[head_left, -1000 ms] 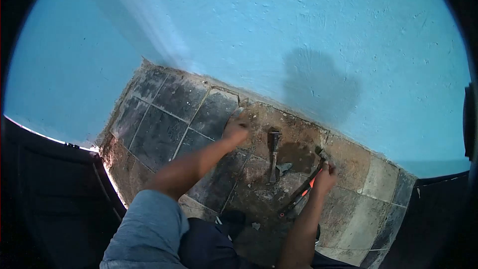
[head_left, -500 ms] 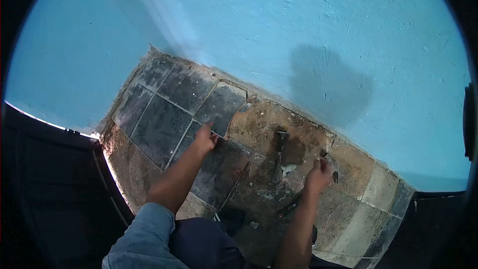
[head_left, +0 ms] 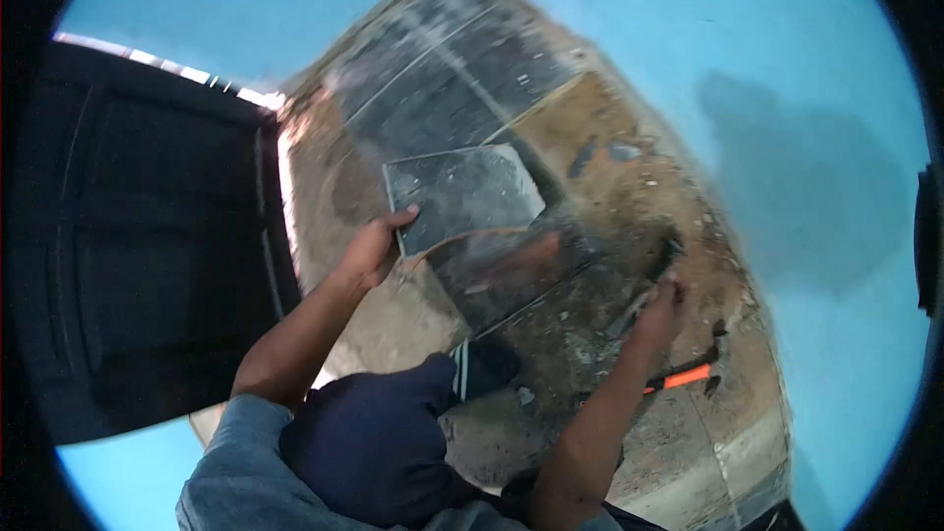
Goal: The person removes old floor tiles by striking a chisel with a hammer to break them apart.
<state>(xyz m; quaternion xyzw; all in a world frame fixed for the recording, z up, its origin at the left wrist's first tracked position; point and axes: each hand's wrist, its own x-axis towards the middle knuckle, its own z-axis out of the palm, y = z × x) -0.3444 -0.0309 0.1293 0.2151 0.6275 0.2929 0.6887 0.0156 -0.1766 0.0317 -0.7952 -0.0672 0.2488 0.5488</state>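
Note:
My left hand (head_left: 374, 246) grips the left edge of a dark, broken tile (head_left: 467, 189), its thumb on top and its fingers underneath. The tile is lifted and has a curved, broken lower edge. On the right, my right hand (head_left: 667, 303) is blurred but looks closed, over the bare patch of floor. A dark tool (head_left: 671, 248) lies right by its fingers; whether the hand holds it is unclear.
Dark floor tiles (head_left: 423, 98) lie up to the corner, beside exposed brown bedding (head_left: 580, 118) with loose chips. A tool with an orange handle (head_left: 686, 376) lies near my right forearm. A black door (head_left: 157, 236) stands left, a blue wall (head_left: 816, 236) right.
The broken tile has come up from its place beside the wall and moved left with my left hand, uncovering brown bedding. The view has turned, and the orange handle now shows.

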